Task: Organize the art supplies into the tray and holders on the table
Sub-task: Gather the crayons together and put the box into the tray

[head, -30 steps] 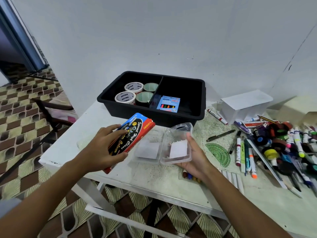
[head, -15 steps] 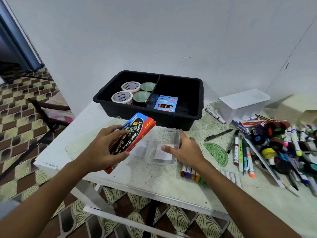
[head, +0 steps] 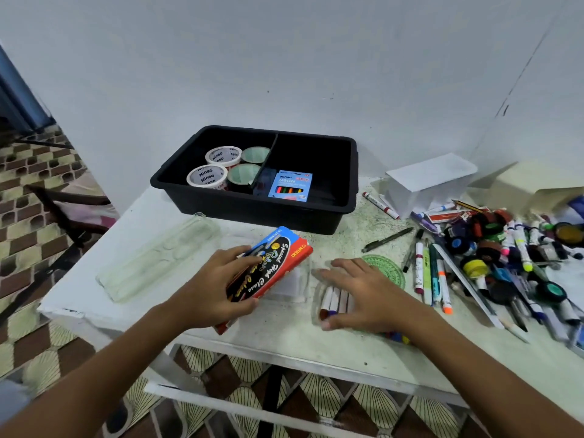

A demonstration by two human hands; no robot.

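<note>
Head view: left hand [head: 215, 289] grip clasps crayon box [head: 271, 267]; right hand [head: 363, 292] spread over markers [head: 331, 300].

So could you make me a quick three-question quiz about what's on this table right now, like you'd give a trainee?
1. True or false: the black tray holds four tape rolls in its left compartment.
2. Which hand grips the red and blue colour box?
3. Multiple choice: the right hand rests on a) markers, b) scissors, c) a tape roll.

Key: 1 true; 2 the left hand; 3 a.
</note>
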